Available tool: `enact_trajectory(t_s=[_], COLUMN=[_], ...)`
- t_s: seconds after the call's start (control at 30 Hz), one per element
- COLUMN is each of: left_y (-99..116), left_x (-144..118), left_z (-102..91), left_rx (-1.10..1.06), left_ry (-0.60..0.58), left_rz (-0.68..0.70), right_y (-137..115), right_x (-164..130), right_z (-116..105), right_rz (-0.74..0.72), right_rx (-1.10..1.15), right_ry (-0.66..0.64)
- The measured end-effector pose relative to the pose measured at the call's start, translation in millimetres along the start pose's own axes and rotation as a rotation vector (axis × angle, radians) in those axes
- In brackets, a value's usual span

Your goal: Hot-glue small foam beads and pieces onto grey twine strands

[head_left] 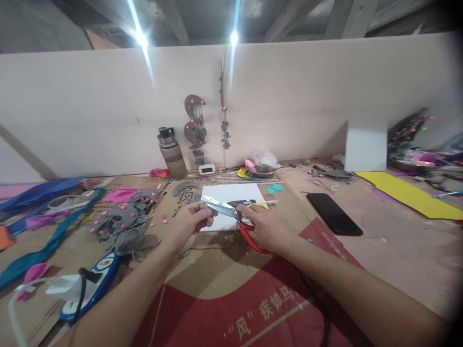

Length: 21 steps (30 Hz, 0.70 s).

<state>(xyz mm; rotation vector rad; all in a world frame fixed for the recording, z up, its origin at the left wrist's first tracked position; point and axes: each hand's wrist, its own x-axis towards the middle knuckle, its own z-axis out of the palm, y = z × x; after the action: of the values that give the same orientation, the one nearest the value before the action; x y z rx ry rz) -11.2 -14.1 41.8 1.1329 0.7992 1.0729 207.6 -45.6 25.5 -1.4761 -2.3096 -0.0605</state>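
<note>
Head view: right hand (265,227) closed through the red handles of the scissors (235,215), blades parted, pointing left over a white sheet (231,195) on the table (398,241). Left hand (188,222) pinches a small grey piece (209,208) at the blade tips, fingers curled. Black phone (334,214) lies right of the sheet; water bottle (172,153) stands by the wall; grey felt cutouts (123,217) heaped left.
</note>
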Motion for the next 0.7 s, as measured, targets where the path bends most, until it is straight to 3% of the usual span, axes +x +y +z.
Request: enact_trajectory(t_s=[0.17,0.4,0.5,0.7], left_y=[-0.5,-2.3,-3.9,-10.9], left_x=[0.4,-2.0,-2.6,1.2], left_z=[0.0,3.9,6.5,5.0], left_rx=[0.049,0.264,0.263,0.203], left_ry=[0.006,0.046,0.057,0.068], left_rz=[0.010,0.138,0.177,0.220], right_y=[1.8,0.8,-3.8,-12.6], right_x=[2.0,7.6,6.5,3.7], right_z=[2.0,4.8,4.8,-7.7], right_rz=[0.066,0.184,0.190,0.143], right_rx=[0.364,0.832,0.874,0.705], right_ry=[0.074,0.119,0.119,0.151])
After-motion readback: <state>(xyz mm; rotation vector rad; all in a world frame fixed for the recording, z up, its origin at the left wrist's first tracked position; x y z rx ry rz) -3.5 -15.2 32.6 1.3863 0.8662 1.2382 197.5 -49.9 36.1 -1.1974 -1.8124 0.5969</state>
